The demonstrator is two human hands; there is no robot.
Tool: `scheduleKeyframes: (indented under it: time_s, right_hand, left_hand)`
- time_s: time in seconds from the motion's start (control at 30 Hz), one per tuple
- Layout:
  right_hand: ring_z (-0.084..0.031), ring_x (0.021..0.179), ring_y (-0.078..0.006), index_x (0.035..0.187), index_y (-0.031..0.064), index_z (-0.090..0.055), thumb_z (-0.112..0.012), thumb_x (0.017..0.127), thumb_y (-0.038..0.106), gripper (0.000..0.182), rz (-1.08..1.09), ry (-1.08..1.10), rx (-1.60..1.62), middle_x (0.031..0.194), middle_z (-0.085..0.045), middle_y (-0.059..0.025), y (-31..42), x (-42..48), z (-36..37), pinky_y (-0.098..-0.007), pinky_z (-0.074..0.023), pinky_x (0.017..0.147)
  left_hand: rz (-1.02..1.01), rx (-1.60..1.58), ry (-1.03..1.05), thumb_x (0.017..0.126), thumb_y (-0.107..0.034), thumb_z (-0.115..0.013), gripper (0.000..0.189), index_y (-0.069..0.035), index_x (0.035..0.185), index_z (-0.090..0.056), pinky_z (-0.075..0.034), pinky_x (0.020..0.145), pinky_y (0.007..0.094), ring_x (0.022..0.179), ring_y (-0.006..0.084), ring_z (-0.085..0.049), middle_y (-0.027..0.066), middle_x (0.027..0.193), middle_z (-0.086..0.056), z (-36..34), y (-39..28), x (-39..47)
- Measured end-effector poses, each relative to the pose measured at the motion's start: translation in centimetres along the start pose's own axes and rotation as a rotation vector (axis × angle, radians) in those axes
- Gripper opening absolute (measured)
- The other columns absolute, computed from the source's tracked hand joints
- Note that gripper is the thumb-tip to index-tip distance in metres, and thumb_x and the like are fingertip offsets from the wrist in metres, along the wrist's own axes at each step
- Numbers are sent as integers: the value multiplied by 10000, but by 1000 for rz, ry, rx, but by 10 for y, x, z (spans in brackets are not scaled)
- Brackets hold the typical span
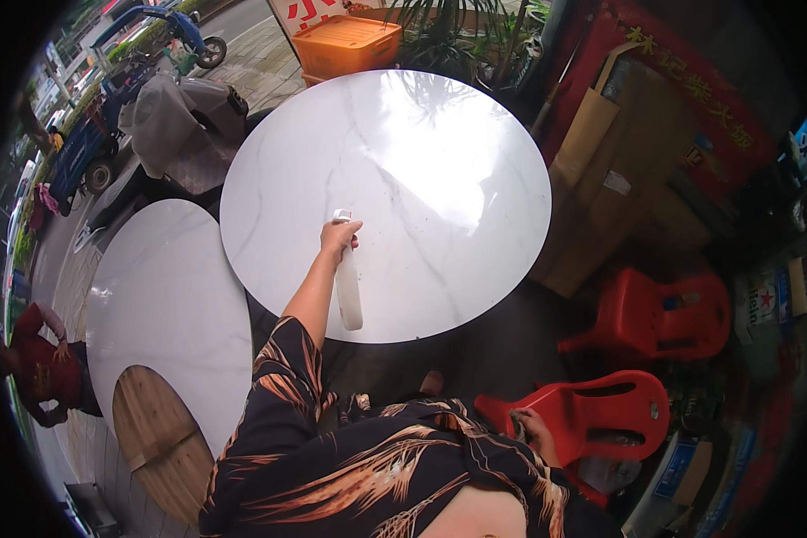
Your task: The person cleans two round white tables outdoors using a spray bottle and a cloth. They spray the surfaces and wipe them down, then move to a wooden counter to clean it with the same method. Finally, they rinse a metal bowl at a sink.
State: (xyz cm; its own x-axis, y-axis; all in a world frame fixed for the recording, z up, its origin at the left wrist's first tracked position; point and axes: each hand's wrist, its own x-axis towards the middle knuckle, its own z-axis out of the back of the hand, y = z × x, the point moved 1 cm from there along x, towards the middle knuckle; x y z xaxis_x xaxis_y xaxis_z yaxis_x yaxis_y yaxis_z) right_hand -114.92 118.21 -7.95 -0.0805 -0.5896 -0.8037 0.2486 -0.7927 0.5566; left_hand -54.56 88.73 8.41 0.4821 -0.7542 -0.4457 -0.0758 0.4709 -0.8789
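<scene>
My left hand [339, 241] is wrapped around the neck of a white spray bottle [350, 296], just over the near half of a round white marble-patterned table [289, 181]. The bottle's head points away from me and its long pale body slants back toward my body. Small dark specks dot the tabletop, and a bright glare covers its far right part. Low at my right side, my right hand [539, 434] grips a crumpled greyish cloth [519, 425] in front of a red plastic chair [578, 410].
A second white table [168, 282] adjoins on the left, with a wooden round board [161, 437] at its near end. Another red chair [645, 316] and cardboard sheets [625, 181] stand right. Beyond are an orange crate [346, 47], a covered scooter [175, 121] and a person [47, 363].
</scene>
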Motion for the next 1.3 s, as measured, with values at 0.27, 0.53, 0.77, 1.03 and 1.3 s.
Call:
scheduleKeyframes:
  time_s: [0.27, 0.53, 0.77, 1.03, 1.3]
  right_hand:
    - [-570, 732, -133, 1110, 67, -603, -652, 861, 190, 282, 35, -4, 48, 889, -624, -24, 47, 41, 33, -291, -477, 633]
    - [-559, 860, -136, 1123, 64, -608, -688, 846, 257, 347, 36, 67, -46, 981, -620, -20, 75, 49, -1, -287, -452, 762]
    - [-577, 919, -153, 1157, 66, -601, -676, 850, 224, 354, 80, 61, -35, 1033, -627, -39, 95, 49, -5, -291, -464, 808]
    - [-580, 901, -146, 1120, 74, -614, -697, 836, 228, 334, 55, 15, -16, 1001, -634, -25, 95, 70, 27, -304, -472, 786]
    - [-587, 854, -154, 1102, 80, -620, -706, 826, 248, 334, -28, 17, -36, 967, -634, -29, 108, 112, 108, -318, -484, 751]
  left_hand:
    - [137, 135, 318, 751, -188, -757, 388, -59, 1084, -607, -474, 504, 278, 585, 147, -569, 85, 766, -628, 1, 19, -59]
    - [163, 181, 399, 750, -198, -746, 370, -32, 1059, -629, -473, 482, 275, 527, 121, -544, 31, 681, -562, 7, 95, -139]
    - [5, 53, 267, 740, -235, -750, 289, -17, 843, -592, -482, 485, 276, 564, 123, -564, 43, 722, -571, -14, 50, -91]
    - [1, 51, 51, 753, -242, -748, 261, -37, 829, -607, -485, 515, 282, 570, 127, -585, 64, 731, -623, -39, -49, 12]
    - [14, 75, 50, 748, -236, -748, 285, -13, 848, -603, -511, 528, 269, 552, 129, -584, 87, 730, -623, -115, -75, 37]
